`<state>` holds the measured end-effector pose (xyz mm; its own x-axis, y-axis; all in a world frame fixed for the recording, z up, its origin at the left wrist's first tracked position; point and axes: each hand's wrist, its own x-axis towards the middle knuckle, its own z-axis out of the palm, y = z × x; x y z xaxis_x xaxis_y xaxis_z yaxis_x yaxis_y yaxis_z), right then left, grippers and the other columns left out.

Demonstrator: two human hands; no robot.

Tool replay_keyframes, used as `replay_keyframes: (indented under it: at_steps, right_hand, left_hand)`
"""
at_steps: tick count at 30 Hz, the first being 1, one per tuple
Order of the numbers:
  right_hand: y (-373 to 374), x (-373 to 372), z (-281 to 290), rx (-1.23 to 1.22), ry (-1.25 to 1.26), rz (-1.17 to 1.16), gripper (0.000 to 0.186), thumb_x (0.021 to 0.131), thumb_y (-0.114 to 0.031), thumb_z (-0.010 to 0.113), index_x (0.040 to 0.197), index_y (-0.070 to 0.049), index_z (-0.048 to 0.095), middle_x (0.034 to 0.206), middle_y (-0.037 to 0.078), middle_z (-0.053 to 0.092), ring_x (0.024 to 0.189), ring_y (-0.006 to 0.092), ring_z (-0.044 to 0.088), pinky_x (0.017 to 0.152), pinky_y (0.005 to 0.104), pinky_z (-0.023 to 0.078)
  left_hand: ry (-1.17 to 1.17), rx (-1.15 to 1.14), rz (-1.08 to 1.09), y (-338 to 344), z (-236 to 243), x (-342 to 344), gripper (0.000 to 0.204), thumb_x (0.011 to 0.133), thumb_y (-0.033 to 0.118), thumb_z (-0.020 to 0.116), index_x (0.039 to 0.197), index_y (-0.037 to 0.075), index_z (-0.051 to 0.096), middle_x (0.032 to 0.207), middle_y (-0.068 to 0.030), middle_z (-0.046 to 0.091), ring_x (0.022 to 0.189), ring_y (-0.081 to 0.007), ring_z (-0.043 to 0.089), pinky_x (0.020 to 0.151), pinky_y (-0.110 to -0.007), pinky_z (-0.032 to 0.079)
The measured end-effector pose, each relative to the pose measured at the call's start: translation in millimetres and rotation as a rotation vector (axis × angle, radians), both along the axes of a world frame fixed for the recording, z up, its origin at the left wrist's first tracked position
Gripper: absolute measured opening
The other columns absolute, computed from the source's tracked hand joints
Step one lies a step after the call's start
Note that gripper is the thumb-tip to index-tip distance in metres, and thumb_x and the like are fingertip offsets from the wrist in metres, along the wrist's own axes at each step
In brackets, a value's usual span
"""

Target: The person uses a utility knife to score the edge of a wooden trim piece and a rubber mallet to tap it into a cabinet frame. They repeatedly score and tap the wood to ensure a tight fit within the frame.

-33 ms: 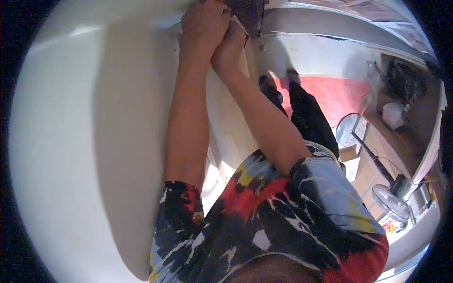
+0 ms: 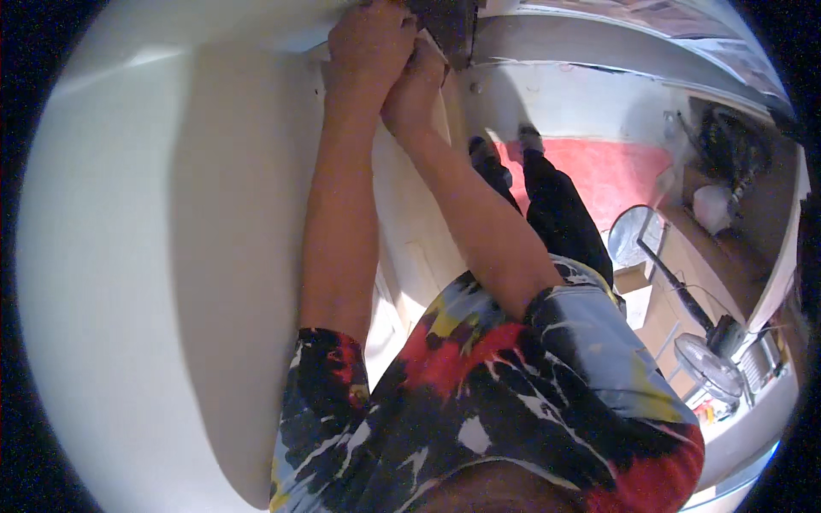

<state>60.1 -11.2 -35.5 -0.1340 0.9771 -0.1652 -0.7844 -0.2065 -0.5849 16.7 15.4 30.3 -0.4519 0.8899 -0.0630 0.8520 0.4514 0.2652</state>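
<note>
Both of my hands are together at the top of the view, beside a dark brown panel (image 2: 445,26). My left hand (image 2: 369,44) has its back to me and its fingers are curled closed. Just below and to its right, my right hand (image 2: 414,90) is closed too, partly behind the left. Whatever lies between the fingers is hidden. A light-coloured ledge or board edge (image 2: 443,120) runs beside my right hand and wrist.
A broad white wall (image 2: 111,282) rises close on my left. Below my feet lies a red floor patch (image 2: 616,167). At right stand a pedestal fan (image 2: 708,363) with a round base (image 2: 637,232), a cardboard box (image 2: 634,286) and a white bundle (image 2: 714,208).
</note>
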Motion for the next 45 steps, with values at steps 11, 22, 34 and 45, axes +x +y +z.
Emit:
replay_keyframes:
  at_steps: [11, 22, 34, 45]
  right_hand:
    - [-11.3, 14.1, -12.5, 0.273, -0.896, 0.054, 0.018, 0.088, -0.014, 0.062, 0.087, 0.004, 0.060, 0.076, 0.014, 0.067, 0.072, 0.0156, 0.058, 0.064, 0.0359, 0.046]
    - [-19.6, 20.5, 1.5, 0.230, -0.960, 0.041, 0.019, 0.088, -0.015, 0.062, 0.088, 0.004, 0.059, 0.079, 0.016, 0.068, 0.073, 0.0181, 0.060, 0.064, 0.0381, 0.047]
    - [-15.3, 21.6, -8.9, 0.274, -1.023, 0.011, 0.018, 0.090, -0.016, 0.060, 0.093, 0.002, 0.060, 0.084, 0.017, 0.069, 0.076, 0.0203, 0.060, 0.066, 0.0393, 0.047]
    - [-19.4, 21.3, 6.2, 0.162, -0.995, 0.100, 0.019, 0.090, -0.017, 0.061, 0.089, 0.002, 0.059, 0.083, 0.018, 0.066, 0.075, 0.0241, 0.062, 0.065, 0.0390, 0.046]
  left_hand:
    - [0.076, 0.026, -0.045, -7.7, -15.9, -8.7, 0.029, 0.086, 0.035, 0.062, 0.093, 0.010, 0.076, 0.091, -0.0168, 0.072, 0.085, -0.0381, 0.068, 0.079, -0.050, 0.055]
    - [0.048, 0.042, -0.045, -9.8, -15.5, -4.4, 0.026, 0.085, 0.030, 0.062, 0.092, 0.009, 0.075, 0.092, -0.0181, 0.071, 0.086, -0.0380, 0.068, 0.079, -0.050, 0.054]
    - [0.027, 0.044, -0.054, -9.2, -14.5, -5.0, 0.026, 0.085, 0.031, 0.062, 0.091, 0.009, 0.075, 0.091, -0.0176, 0.071, 0.085, -0.0380, 0.067, 0.079, -0.050, 0.054]
    - [0.018, 0.050, -0.045, -11.9, -14.1, -3.3, 0.023, 0.083, 0.027, 0.062, 0.090, 0.009, 0.074, 0.088, -0.0174, 0.071, 0.084, -0.0381, 0.068, 0.077, -0.049, 0.055]
